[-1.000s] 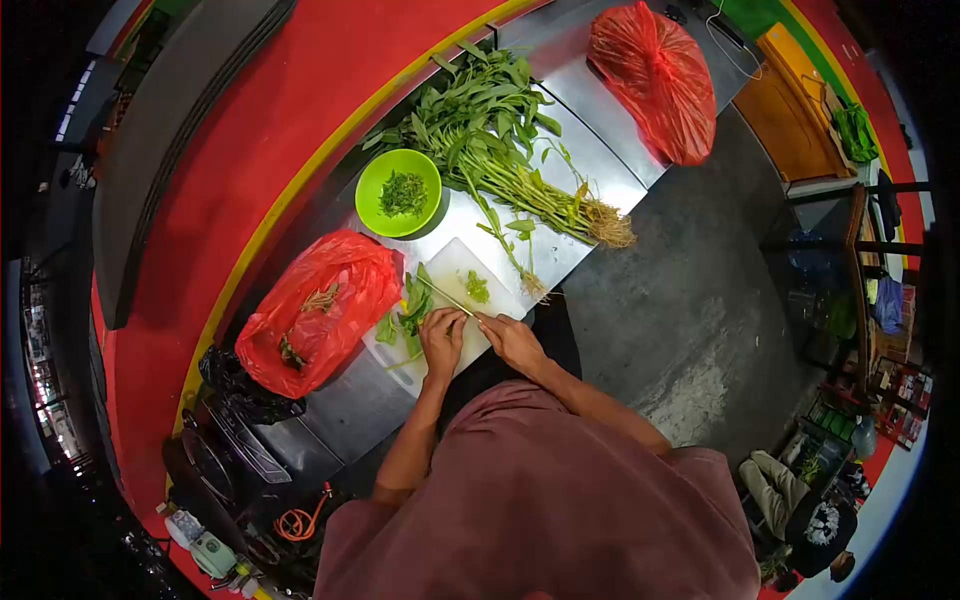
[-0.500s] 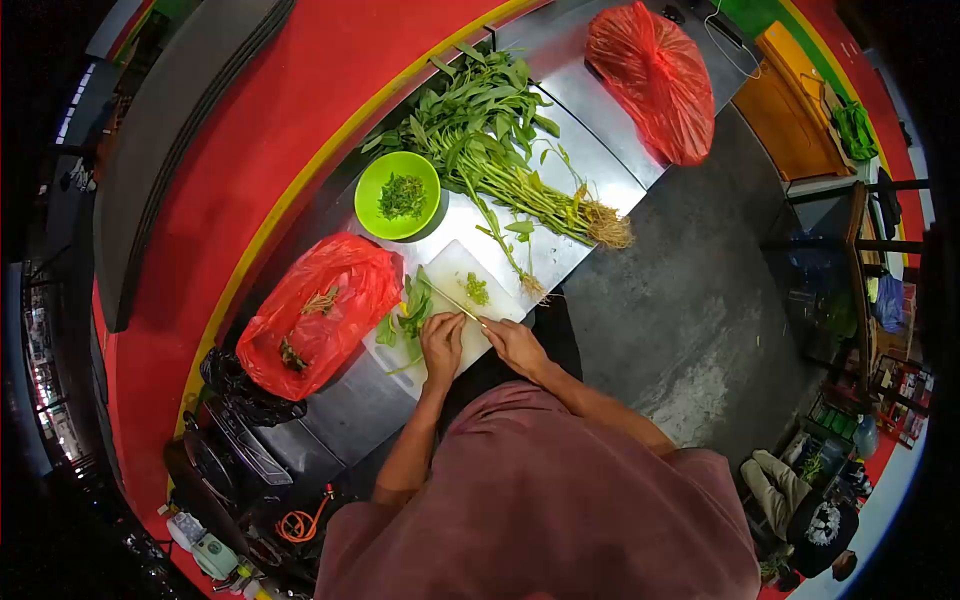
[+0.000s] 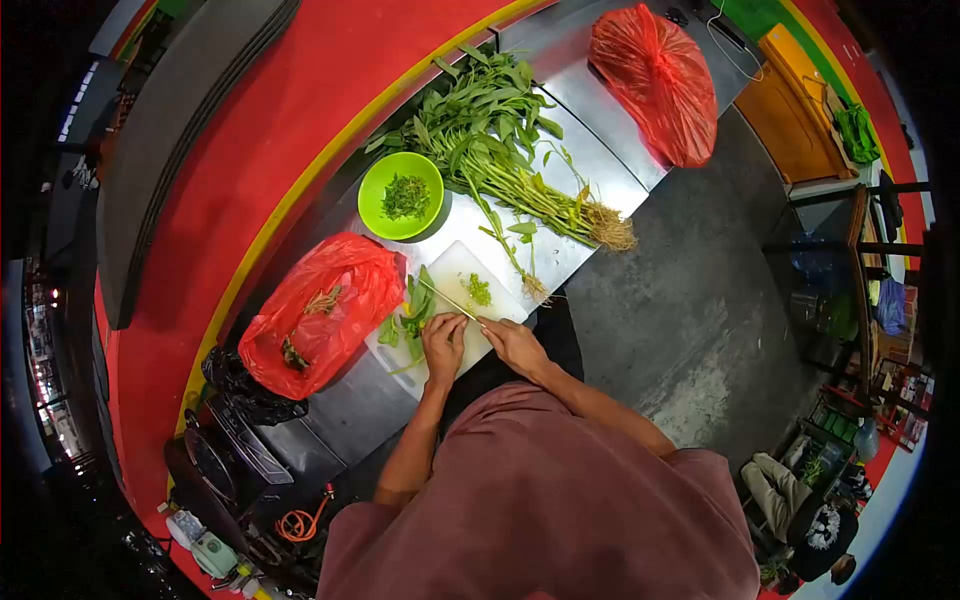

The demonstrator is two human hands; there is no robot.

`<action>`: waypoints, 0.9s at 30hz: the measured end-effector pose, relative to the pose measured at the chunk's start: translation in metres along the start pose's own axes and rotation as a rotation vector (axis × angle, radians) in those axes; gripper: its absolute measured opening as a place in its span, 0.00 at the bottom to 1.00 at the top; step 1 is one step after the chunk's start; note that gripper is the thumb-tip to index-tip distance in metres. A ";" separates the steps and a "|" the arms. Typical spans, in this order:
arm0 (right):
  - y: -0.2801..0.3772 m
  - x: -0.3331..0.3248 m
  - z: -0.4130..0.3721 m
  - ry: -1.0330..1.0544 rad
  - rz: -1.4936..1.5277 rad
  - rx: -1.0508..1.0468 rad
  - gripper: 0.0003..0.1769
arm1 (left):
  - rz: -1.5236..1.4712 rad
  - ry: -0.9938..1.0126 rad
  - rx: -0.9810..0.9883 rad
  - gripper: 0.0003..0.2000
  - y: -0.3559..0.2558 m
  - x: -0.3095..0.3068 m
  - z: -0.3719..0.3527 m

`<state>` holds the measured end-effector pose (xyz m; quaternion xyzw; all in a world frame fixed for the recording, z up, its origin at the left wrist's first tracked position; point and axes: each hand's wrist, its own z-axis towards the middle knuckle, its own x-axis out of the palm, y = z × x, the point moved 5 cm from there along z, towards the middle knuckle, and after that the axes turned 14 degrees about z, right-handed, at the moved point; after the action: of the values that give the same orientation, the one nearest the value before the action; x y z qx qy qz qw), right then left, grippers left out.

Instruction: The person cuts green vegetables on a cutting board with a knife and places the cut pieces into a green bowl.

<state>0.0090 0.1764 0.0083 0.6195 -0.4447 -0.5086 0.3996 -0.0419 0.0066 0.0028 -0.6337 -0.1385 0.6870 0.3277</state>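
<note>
My right hand (image 3: 515,345) grips a knife (image 3: 447,299) whose thin blade points up and left across the white cutting board (image 3: 455,258). Bent and close together, the fingers of my left hand (image 3: 443,345) rest on the board beside the blade; what lies under them is hidden. Loose green leaves (image 3: 415,310) are just left of that hand. A small heap of chopped green pieces (image 3: 479,290) lies beyond the blade. Above the board sits a lime-green bowl (image 3: 371,190) with chopped greens (image 3: 406,198) in it, near a large bundle of rooted leafy greens (image 3: 500,150).
An open red plastic bag (image 3: 340,265) with scraps stands left of the board, with a black bag (image 3: 245,388) beside it. A tied red bag (image 3: 655,85) rests on the metal counter (image 3: 600,150) at upper right. Someone in light trousers (image 3: 775,485) is at lower right.
The whole view has shifted very slightly. Both hands and the knife stay in nearly the same place on the board.
</note>
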 end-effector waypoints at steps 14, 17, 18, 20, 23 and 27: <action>0.001 0.004 0.004 0.022 -0.002 0.037 0.20 | 0.018 0.006 0.000 0.06 -0.004 -0.007 0.003; 0.001 0.002 -0.001 0.040 -0.010 0.087 0.20 | 0.012 0.005 -0.021 0.05 -0.001 -0.002 0.002; 0.000 0.002 -0.001 0.038 -0.038 0.072 0.20 | 0.008 0.006 -0.017 0.05 -0.002 -0.003 0.003; -0.001 0.005 0.001 0.041 -0.047 0.070 0.20 | 0.023 0.009 0.003 0.05 -0.004 -0.006 0.004; -0.002 0.008 0.006 0.041 -0.087 0.040 0.20 | 0.009 0.009 0.007 0.05 -0.003 -0.004 0.002; -0.002 0.014 0.012 0.015 -0.126 -0.048 0.20 | 0.019 -0.022 0.014 0.06 -0.006 -0.004 0.000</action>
<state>-0.0018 0.1631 0.0003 0.6403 -0.3895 -0.5385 0.3851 -0.0404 0.0085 0.0096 -0.6252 -0.1312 0.6978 0.3240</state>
